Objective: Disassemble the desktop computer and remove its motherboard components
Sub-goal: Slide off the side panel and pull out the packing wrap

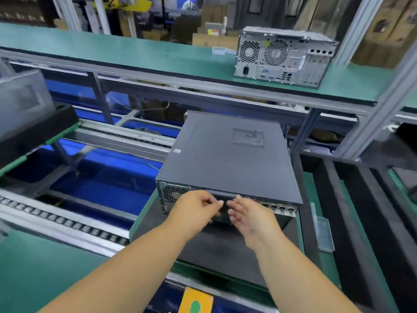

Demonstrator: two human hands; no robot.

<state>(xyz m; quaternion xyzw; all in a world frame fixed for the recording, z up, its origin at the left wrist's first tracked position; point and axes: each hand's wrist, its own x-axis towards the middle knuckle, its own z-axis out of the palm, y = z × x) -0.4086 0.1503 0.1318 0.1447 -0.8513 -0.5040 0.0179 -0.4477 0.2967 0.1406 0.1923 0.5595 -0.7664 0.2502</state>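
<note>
So there are two desktop towers in the shot. The one being worked on is a dark grey computer case (pixel 228 159), lying flat on its side on a black foam-looking mat (pixel 225 251) that sits on the green counter (pixel 29 267) right in front of the person. Its big side panel is smooth matte metal with one small rectangular patch of perforated vent holes near the far right corner. The rear end faces the camera: bare silvery steel, a honeycomb fan grille on the left, a row of slot covers on the right.

Both hands are up at that rear edge, close together but not touching. The left hand (pixel 196 208) has its fingers curled in a pinch right under the lid's lip; too blurry to tell what it's got. The right hand (pixel 246 216) is loose, fingers relaxed, just beside it.

The second tower (pixel 284 56) stands upright on the green upper shelf (pixel 112 48), silver back showing two round fan grilles. Labels are unreadable.
</note>
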